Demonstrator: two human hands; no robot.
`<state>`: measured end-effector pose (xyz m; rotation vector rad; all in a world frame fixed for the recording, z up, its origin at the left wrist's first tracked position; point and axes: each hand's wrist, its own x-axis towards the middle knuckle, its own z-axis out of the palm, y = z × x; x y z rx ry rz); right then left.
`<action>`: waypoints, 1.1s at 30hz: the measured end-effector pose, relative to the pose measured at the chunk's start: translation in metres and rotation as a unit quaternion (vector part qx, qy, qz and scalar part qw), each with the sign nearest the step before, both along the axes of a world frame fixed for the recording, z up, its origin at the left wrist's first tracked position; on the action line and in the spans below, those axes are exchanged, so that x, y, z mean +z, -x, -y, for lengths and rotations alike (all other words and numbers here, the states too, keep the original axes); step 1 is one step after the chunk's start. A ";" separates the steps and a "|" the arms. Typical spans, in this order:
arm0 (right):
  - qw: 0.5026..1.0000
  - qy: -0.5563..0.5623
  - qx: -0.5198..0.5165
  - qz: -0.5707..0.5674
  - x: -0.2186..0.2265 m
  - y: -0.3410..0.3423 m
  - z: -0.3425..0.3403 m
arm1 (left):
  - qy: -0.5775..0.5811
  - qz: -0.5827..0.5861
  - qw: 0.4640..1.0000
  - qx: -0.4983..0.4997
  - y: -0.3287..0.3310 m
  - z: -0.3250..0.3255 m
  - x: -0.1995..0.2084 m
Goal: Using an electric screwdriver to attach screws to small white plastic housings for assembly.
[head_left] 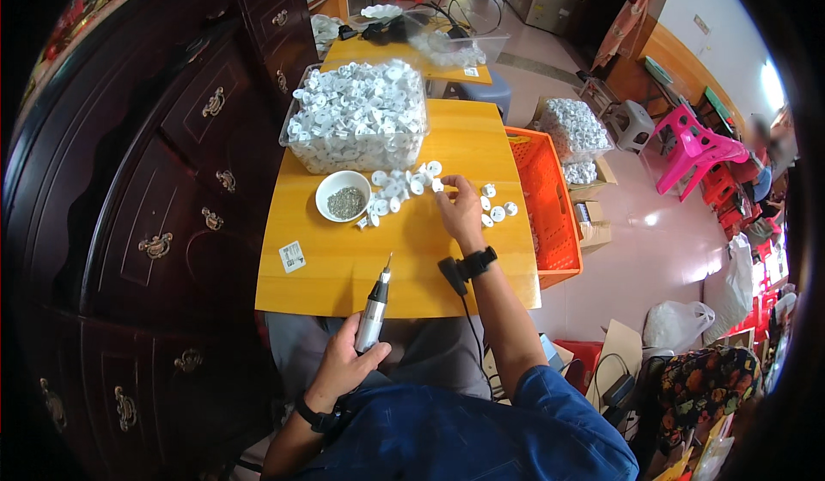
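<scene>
My left hand (pixel 348 365) is wrapped round a silver and black electric screwdriver (pixel 373 311), its thin bit pointing up and away from me at the table's front edge. Over the yellow table (pixel 404 283), my right hand (pixel 462 213) pinches a small round white plastic piece (pixel 437 185) at the right end of a loose pile of white plastic pieces (pixel 394 191). Several more white pieces (pixel 498 214) lie apart to the right of that hand. A white bowl (pixel 321 197) with small metal screws (pixel 346 203) stands left of the pile.
A clear bin (pixel 352 150) heaped with white pieces stands at the table's far left. Dark drawers (pixel 163 180) rise on the left. Against the right side is an orange crate (pixel 559 253); beyond it are cartons and a pink stool (pixel 692 150). A black cord (pixel 475 335) hangs below my right wrist.
</scene>
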<state>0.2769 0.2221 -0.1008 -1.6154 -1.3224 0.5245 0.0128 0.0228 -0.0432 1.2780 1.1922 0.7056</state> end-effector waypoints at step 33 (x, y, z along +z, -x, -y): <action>0.831 0.062 0.141 -0.534 -0.031 0.012 0.070 | 0.056 0.047 0.995 -0.063 -0.006 -0.016 0.001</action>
